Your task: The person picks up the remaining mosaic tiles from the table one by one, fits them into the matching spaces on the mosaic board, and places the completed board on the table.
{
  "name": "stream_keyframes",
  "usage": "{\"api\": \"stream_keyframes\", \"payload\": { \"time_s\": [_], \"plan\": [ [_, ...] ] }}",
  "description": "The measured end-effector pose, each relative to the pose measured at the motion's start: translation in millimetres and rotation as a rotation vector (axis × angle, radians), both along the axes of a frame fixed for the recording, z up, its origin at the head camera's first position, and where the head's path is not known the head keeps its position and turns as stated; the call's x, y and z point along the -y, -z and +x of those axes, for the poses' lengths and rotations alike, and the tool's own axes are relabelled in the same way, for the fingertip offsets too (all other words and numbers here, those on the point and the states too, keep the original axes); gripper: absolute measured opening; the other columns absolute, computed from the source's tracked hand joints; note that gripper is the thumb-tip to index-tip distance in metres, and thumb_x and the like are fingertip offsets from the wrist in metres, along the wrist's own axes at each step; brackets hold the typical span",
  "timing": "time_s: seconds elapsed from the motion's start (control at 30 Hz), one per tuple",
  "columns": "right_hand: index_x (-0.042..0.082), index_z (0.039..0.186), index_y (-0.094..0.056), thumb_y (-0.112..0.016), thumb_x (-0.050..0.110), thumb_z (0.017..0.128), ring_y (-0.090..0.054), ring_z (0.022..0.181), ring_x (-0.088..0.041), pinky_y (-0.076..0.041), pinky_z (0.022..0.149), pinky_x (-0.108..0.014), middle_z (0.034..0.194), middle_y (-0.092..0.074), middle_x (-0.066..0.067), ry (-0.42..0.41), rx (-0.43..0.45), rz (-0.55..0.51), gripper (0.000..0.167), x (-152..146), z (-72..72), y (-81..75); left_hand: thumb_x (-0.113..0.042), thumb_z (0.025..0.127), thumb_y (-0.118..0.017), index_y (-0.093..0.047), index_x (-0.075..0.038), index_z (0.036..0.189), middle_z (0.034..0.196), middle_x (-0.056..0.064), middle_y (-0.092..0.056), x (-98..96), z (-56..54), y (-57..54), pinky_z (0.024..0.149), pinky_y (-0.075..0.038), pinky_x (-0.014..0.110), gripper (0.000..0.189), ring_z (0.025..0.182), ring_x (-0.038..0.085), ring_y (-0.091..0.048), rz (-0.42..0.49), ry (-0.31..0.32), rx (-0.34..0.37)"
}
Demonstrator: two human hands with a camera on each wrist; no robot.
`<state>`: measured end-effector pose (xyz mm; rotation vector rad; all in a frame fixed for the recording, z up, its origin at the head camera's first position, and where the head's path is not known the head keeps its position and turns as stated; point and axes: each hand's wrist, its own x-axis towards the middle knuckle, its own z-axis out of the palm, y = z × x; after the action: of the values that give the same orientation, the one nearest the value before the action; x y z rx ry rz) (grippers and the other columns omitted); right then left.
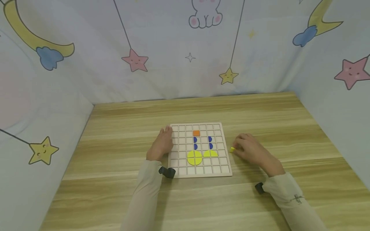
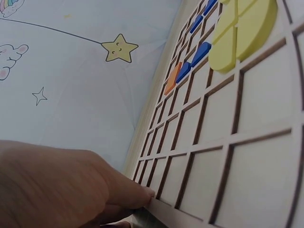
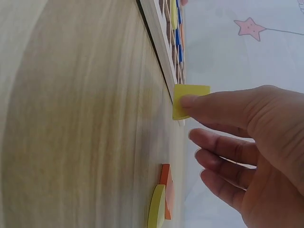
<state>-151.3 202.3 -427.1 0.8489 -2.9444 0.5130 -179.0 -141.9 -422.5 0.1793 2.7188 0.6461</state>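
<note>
My left hand (image 1: 162, 145) grips the left rim of a pale wooden grid board (image 1: 179, 171); in the left wrist view its thumb is on the rim, the other fingers mostly hidden. Just off the board's right side, my right hand (image 1: 251, 152) pinches a yellow tile (image 3: 179, 102) with one rounded edge between thumb and forefinger, its other fingers loosely bent. On the board lie an orange square tile (image 1: 196, 133), several blue half-round tiles (image 1: 210, 139) in two columns, a full circle of yellow quarter-round tiles (image 1: 191, 154) and a yellow half circle (image 1: 214, 153) of two quarters.
Below the right hand in the right wrist view, a loose yellow tile (image 3: 156, 209) and an orange tile (image 3: 167, 183) lie on the wood-grain table (image 1: 130, 115). A printed cloth (image 1: 167, 77) hangs behind and along both sides of the table.
</note>
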Motion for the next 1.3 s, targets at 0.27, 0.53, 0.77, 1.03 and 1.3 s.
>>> {"api": "stream_keyframes", "payload": {
  "time_s": [0.27, 0.53, 0.77, 1.03, 1.3],
  "plan": [
    [0.011, 0.083, -0.069, -0.078, 0.014, 0.079, -0.055, 0.095, -0.027, -0.049, 0.083, -0.043, 0.099, -0.063, -0.007, -0.012, -0.064, -0.062, 0.011, 8.8, 3.0, -2.8, -0.004, 0.099, -0.032, -0.013, 0.007, 0.150, 0.158, 0.023, -0.007, 0.1, 0.2, -0.7, 0.122, -0.008, 0.045, 0.055, 0.147, 0.040, -0.004, 0.009, -0.002, 0.012],
    [0.012, 0.082, -0.067, -0.079, 0.010, 0.074, -0.056, 0.093, -0.023, -0.050, 0.080, -0.039, 0.098, -0.063, -0.005, -0.061, -0.131, -0.118, 0.015, 18.8, 6.7, -0.3, -0.003, 0.099, -0.032, -0.013, 0.008, 0.150, 0.158, 0.024, -0.007, 0.4, 1.2, -1.5, 0.122, -0.007, 0.045, 0.056, 0.147, 0.039, -0.005, 0.007, 0.003, 0.011],
    [0.013, 0.080, -0.065, -0.080, 0.010, 0.073, -0.056, 0.094, -0.024, -0.049, 0.083, -0.040, 0.097, -0.062, -0.005, -0.123, -0.164, -0.129, 0.017, 30.1, 10.2, 4.4, -0.002, 0.099, -0.033, -0.013, 0.009, 0.149, 0.158, 0.024, -0.008, 0.6, 1.2, -1.5, 0.122, -0.007, 0.045, 0.056, 0.147, 0.039, -0.004, -0.001, 0.011, 0.013],
    [0.016, 0.080, -0.066, -0.080, 0.016, 0.076, -0.054, 0.096, -0.021, -0.049, 0.085, -0.036, 0.101, -0.062, -0.002, -0.114, -0.104, -0.073, 0.014, 44.2, 16.1, 3.9, -0.003, 0.099, -0.033, -0.014, 0.008, 0.150, 0.158, 0.024, -0.008, 0.0, 1.9, -2.4, 0.122, -0.008, 0.046, 0.055, 0.146, 0.040, -0.005, 0.002, 0.004, 0.010],
    [0.018, 0.082, -0.066, -0.077, 0.020, 0.080, -0.051, 0.100, -0.017, -0.049, 0.087, -0.033, 0.105, -0.060, 0.002, -0.108, -0.053, -0.015, 0.011, 50.9, 19.5, 0.9, -0.004, 0.099, -0.033, -0.013, 0.006, 0.150, 0.159, 0.023, -0.007, -0.2, 1.2, -2.6, 0.122, -0.009, 0.046, 0.056, 0.146, 0.041, -0.005, 0.005, -0.001, 0.014]
  ]
}}
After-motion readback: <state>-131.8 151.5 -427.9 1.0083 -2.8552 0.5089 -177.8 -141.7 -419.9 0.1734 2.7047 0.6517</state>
